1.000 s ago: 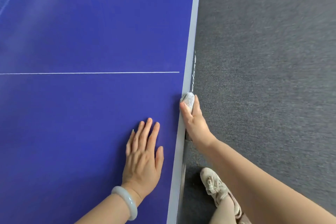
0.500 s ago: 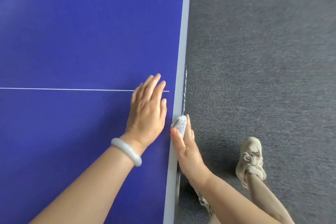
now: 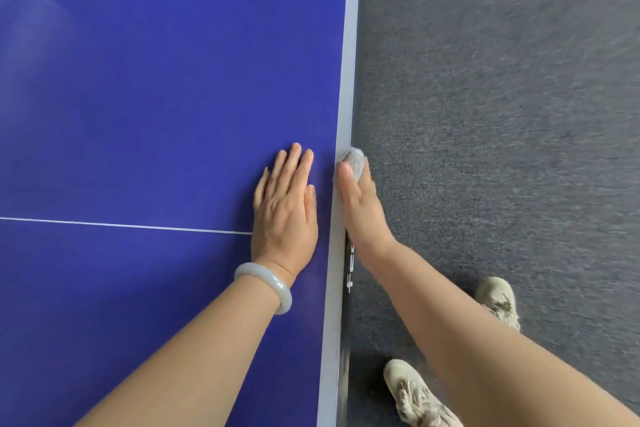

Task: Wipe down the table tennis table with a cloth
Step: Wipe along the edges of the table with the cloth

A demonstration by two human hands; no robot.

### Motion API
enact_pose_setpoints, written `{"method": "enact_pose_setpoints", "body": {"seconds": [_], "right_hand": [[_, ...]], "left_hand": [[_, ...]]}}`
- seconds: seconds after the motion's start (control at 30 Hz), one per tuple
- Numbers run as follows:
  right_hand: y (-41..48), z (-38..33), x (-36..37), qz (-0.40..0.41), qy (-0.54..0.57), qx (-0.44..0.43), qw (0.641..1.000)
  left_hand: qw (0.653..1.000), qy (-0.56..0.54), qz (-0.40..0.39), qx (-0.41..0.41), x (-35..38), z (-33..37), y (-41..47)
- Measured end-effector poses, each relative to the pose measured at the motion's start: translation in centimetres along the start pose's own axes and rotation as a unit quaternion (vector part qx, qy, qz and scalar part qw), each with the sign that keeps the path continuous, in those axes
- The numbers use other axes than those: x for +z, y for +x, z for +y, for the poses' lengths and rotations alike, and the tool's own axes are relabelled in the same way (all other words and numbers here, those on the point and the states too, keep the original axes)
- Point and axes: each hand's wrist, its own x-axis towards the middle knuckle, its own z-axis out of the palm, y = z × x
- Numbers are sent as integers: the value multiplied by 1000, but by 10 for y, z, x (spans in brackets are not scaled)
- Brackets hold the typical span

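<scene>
left hand [image 3: 284, 211] flat on table [image 3: 156, 97] | right hand [image 3: 360, 204] grips cloth [image 3: 354, 160] at table edge

Blue table [image 3: 156, 97], left hand [image 3: 284, 215] flat; cloth [image 3: 354, 160] seemingly touching edge.

My table tennis table [image 3: 156, 97] is deep blue with a white line [image 3: 121, 225] and pale grey border [image 3: 346, 80]; my cloth [image 3: 353, 161] speckled grey-white, my bangle [image 3: 266, 279] milky, the carpet [image 3: 502, 114] flecked dark grey.

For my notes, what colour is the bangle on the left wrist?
Pale, milky grey-white; the bangle shows best in the head view.
</scene>
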Motion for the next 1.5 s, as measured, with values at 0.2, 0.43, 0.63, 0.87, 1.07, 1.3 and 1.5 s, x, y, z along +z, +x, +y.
{"method": "enact_pose_setpoints", "body": {"seconds": [0.2,0.43,0.63,0.87,1.07,1.3,1.5], "right_hand": [[-41,15,11,30,0,-66,997],[14,-7,1,-18,-24,-4,1000],[123,-64,-8,-2,-39,12,999],[120,-69,-6,13,-116,-11,993],[121,-67,-7,-16,-105,21,994],[126,-60,-9,-49,-113,9,992],[150,-87,-10,-32,-105,-53,993]], "left_hand": [[1000,4,-10,-14,-3,1,4],[999,19,-26,-18,-4,1,4],[999,20,-37,-27,-5,3,4],[998,42,-37,-31,-18,14,24],[999,43,-6,2,-12,30,147],[997,8,5,-77,12,16,242],[996,-15,14,-82,10,16,241]]}}
